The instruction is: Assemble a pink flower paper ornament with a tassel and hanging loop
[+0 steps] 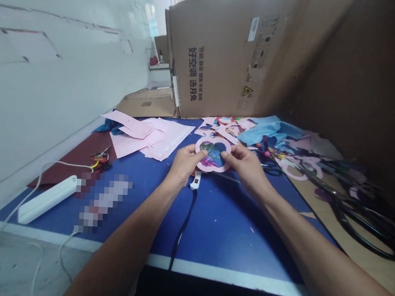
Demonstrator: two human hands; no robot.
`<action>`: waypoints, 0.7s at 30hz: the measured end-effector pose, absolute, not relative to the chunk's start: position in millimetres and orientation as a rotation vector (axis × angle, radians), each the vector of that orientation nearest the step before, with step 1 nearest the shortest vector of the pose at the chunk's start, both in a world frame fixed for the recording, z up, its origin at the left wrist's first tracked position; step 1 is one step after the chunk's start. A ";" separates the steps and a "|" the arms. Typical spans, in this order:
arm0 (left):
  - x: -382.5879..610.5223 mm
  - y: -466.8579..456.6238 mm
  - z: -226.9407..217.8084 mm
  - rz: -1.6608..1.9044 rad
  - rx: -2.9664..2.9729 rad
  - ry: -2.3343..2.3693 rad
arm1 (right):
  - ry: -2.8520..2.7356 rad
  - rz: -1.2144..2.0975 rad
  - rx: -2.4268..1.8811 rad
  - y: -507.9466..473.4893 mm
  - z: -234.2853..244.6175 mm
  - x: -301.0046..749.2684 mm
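Between my two hands is a pink-rimmed, flower-shaped piece [212,167] with a dark, colourful middle of blue, green and magenta. My left hand [185,163] pinches its left side, thumb on top. On the opposite side my right hand [245,165] grips it the same way, with the thumb over the front. The fingers behind the piece are hidden. It is held up above the blue table [219,234]. Just below it lies a white tool handle [196,180] with a black cord; its front end is hidden behind the piece.
Pink sheets [156,136] lie at the back left. Scraps and blue fabric [268,130] are heaped at the back right. Large black-handled scissors [363,220] rest at the right. A white power strip [49,200] is at the left. A tall cardboard box [223,56] stands behind.
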State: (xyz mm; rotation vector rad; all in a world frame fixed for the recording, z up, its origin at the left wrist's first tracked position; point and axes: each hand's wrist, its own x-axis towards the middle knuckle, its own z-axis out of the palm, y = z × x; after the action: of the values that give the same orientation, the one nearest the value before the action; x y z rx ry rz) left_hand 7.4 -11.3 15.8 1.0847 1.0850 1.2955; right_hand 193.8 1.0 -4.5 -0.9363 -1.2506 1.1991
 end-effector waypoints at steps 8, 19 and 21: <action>4.9 -11.6 21.2 1.254 1.024 1.082 | -1.279 1.207 -0.986 2.0 -2.9 196.9; 3.2 -8.4 19.0 1.208 0.950 1.089 | -1.226 1.119 -0.973 5.9 -5.8 198.9; 3.5 -9.1 18.6 1.196 0.975 1.091 | -1.215 1.119 -0.973 6.0 -5.8 198.7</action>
State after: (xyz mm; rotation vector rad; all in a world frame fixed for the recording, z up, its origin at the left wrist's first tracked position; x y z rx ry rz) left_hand 3.5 -9.1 18.6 0.9748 1.0909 1.1964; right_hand 198.7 6.0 -5.8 -0.9730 -1.2147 1.1189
